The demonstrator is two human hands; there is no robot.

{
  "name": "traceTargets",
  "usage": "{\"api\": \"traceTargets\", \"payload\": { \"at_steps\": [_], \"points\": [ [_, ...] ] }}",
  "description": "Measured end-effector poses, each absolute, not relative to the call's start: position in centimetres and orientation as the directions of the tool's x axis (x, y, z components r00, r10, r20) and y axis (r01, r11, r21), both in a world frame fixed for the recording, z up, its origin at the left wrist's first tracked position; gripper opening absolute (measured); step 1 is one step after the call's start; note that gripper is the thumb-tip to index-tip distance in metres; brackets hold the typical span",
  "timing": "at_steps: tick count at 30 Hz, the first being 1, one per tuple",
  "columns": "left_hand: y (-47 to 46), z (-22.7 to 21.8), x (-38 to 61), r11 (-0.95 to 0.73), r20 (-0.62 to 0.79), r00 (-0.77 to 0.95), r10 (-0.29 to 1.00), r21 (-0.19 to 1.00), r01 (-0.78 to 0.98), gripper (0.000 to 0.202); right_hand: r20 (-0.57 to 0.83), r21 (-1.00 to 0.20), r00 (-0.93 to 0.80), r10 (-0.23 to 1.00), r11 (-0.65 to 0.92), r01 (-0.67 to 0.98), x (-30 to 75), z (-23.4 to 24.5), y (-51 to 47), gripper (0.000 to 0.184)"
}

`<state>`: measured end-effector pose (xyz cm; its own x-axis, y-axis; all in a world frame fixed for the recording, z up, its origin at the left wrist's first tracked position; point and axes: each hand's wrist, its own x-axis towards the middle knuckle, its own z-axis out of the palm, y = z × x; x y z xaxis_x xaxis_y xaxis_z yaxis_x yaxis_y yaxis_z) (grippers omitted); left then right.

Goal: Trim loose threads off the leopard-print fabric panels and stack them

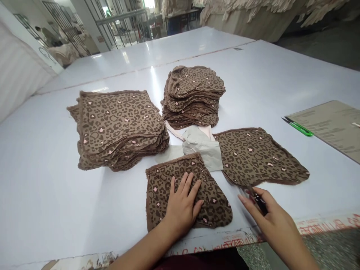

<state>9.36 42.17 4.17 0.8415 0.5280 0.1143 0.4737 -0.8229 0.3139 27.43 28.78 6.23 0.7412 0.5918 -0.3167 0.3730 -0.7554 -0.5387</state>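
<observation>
My left hand (pixel 182 204) lies flat with fingers spread on a brown leopard-print fabric piece (pixel 216 202) near the table's front edge. To its right, my right hand (pixel 270 213) is closed around dark-handled scissors (pixel 260 202), blurred by motion. Their tip is close to the lower edge of another leopard-print piece (pixel 253 153), which lies flat. I cannot tell whether the tip touches it. Both pieces have small pink marks and fuzzy brown edges. Grey-white scraps (pixel 201 144) lie between the pieces, partly covered by them.
Behind my left hand stands a stack of leopard-print pieces (pixel 120 127), with a second stack (pixel 194 93) farther back. Green thread snips (pixel 299 125) lie beside a grey printed board (pixel 334 123) at right. The white table (pixel 50 195) has red writing along its front edge. A person (pixel 47 35) is far back.
</observation>
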Motion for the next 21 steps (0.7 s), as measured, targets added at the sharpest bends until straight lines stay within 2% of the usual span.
{"api": "traceTargets", "payload": {
  "at_steps": [2, 4, 6, 11, 13, 18, 21],
  "points": [
    [42.3, 3.8, 9.1, -0.832, 0.093, 0.85, 0.518, 0.284, 0.476, 0.048, -0.234, -0.498, 0.703, 0.672, -0.704, 0.507, 26.2, 5.4, 29.4, 0.053],
    [42.4, 3.7, 9.1, -0.828, 0.081, 0.849, 0.522, 0.289, 0.481, 0.049, -0.169, -0.383, 0.662, 0.731, -0.667, 0.639, 25.0, 4.6, 29.9, 0.046],
    [42.4, 3.8, 9.1, -0.823, 0.081, 0.848, 0.525, 0.305, 0.48, 0.049, -0.169, -0.312, 0.632, 0.756, -0.649, 0.694, 24.4, 4.0, 30.0, 0.04],
    [42.8, 5.2, 8.7, -0.8, 0.067, 0.839, 0.54, 0.349, 0.488, 0.052, -0.182, -0.422, 0.656, 0.733, -0.661, 0.621, 25.9, 4.2, 29.3, 0.044],
    [43.5, 5.8, 7.9, -0.786, 0.091, 0.806, 0.585, 0.31, 0.535, 0.051, -0.15, -0.399, 0.714, 0.684, -0.703, 0.589, 27.4, 4.7, 29.0, 0.05],
    [45.6, 6.2, 4.1, -0.649, 0.22, 0.612, 0.76, 0.217, 0.729, 0.051, -0.03, -0.242, 0.837, 0.547, -0.816, 0.525, 31.4, 5.2, 28.6, 0.063],
    [46.3, 5.8, 1.9, -0.483, 0.221, 0.44, 0.87, 0.212, 0.85, 0.058, 0.003, -0.259, 0.854, 0.52, -0.824, 0.503, 32.5, 5.0, 28.4, 0.062]
  ]
}}
